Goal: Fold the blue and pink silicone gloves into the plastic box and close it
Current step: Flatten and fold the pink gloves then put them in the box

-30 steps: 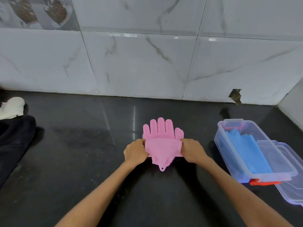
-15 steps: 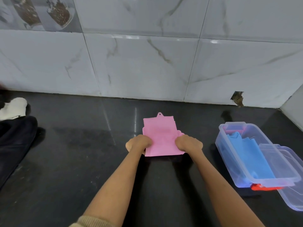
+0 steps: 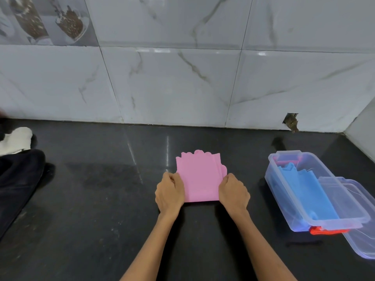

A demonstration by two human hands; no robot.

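The pink glove point(image 3: 199, 178) lies folded flat on the black counter, its fingertips showing along the far edge. My left hand point(image 3: 170, 191) grips its left side and my right hand point(image 3: 233, 191) grips its right side, both with fingers curled. To the right stands the clear plastic box point(image 3: 273, 175), open, with the blue glove point(image 3: 306, 189) folded inside. Its clear lid point(image 3: 363, 216) rests against the box's right side. A red clip point(image 3: 326, 231) shows at the box's near end.
A marble-tiled wall point(image 3: 182, 84) runs along the back of the counter and turns at the far right. A dark cloth point(image 3: 18, 183) and a white object point(image 3: 17, 138) lie at the left edge.
The glove's cuff was flipped from the near side over the fingers, and the folded glove is now flattened and squared between both hands.
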